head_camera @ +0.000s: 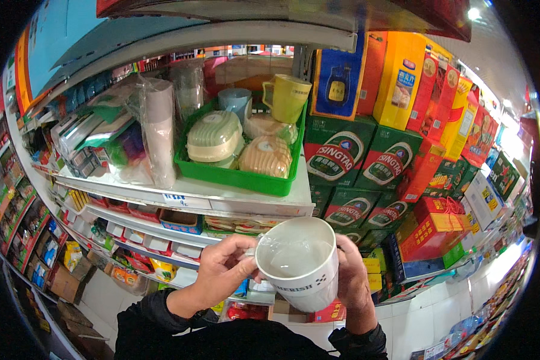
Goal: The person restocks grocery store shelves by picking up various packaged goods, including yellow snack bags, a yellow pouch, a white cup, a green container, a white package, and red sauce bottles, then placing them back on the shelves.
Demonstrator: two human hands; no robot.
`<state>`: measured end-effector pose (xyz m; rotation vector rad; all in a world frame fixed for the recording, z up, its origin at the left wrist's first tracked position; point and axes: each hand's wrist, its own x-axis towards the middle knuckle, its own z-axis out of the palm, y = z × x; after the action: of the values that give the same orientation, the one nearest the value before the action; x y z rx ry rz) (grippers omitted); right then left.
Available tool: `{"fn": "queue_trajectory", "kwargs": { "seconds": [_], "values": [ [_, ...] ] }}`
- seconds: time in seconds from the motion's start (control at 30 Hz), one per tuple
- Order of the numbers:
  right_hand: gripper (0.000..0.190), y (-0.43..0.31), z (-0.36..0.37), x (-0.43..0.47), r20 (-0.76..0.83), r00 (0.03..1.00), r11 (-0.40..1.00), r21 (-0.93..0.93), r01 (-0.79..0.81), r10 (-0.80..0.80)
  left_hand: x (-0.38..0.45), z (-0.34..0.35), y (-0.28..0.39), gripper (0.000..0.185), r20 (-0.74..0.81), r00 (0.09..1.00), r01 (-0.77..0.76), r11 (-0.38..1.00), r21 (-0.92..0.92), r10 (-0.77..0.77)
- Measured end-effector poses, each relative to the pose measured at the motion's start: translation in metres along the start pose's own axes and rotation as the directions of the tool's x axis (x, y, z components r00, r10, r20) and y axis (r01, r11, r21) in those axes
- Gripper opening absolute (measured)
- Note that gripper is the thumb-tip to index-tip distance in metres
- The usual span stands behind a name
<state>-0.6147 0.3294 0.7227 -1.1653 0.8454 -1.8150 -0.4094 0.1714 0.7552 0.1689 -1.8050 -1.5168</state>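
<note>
Between my two hands is a white plastic mug (303, 274), tilted so that I look down into it; dark lettering and a few dots mark its side. My left hand (225, 265) pinches it at the handle side. Around the mug's opposite wall my right hand (353, 274) is curled, its fingers partly hidden behind the mug. Beyond the mug, on a white shelf, a green plastic tray (234, 178) contains a yellow-green mug (288, 96), a blue mug (235, 100) and plastic-wrapped lidded bowls (214, 136).
A wrapped stack of white cups (159, 130) and bagged goods (112, 139) stand left of the tray. Tsingtao beer cartons (335, 153) are piled at right, with gift boxes (398, 81) on top. Lower shelves (153, 238) hold packets. An overhead shelf edge (234, 36) juts out above.
</note>
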Motion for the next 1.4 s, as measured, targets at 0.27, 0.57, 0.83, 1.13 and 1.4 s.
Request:
{"fn": "queue_trajectory", "kwargs": {
  "seconds": [0.27,0.57,0.83,1.13,1.4],
  "values": [
    [0.147,-0.03,0.022,0.028,0.423,0.847,0.549,-0.646,0.531,-0.321,-0.006,0.004,0.018,0.019,-0.033,0.925,-0.321,0.824,0.466,0.379],
    [0.089,-0.072,0.057,0.063,0.417,0.85,0.396,-0.757,0.521,-0.321,-0.011,-0.016,0.007,0.039,-0.107,0.852,-0.455,0.825,0.334,0.513],
    [0.073,-0.097,0.059,0.157,-0.053,0.846,0.727,-0.541,0.423,-0.531,-0.045,-0.046,-0.015,0.039,-0.062,0.955,-0.284,0.955,0.089,0.29],
    [0.058,-0.064,0.041,0.275,0.139,0.878,0.666,-0.601,0.442,-0.457,-0.067,-0.074,-0.039,0.014,-0.144,0.99,0.037,0.98,0.196,-0.008],
    [0.061,-0.055,0.012,0.312,0.213,0.906,0.274,-0.906,0.323,-0.366,-0.076,-0.089,-0.062,0.015,-0.204,0.951,0.232,0.972,-0.031,-0.233]
  ]
}}
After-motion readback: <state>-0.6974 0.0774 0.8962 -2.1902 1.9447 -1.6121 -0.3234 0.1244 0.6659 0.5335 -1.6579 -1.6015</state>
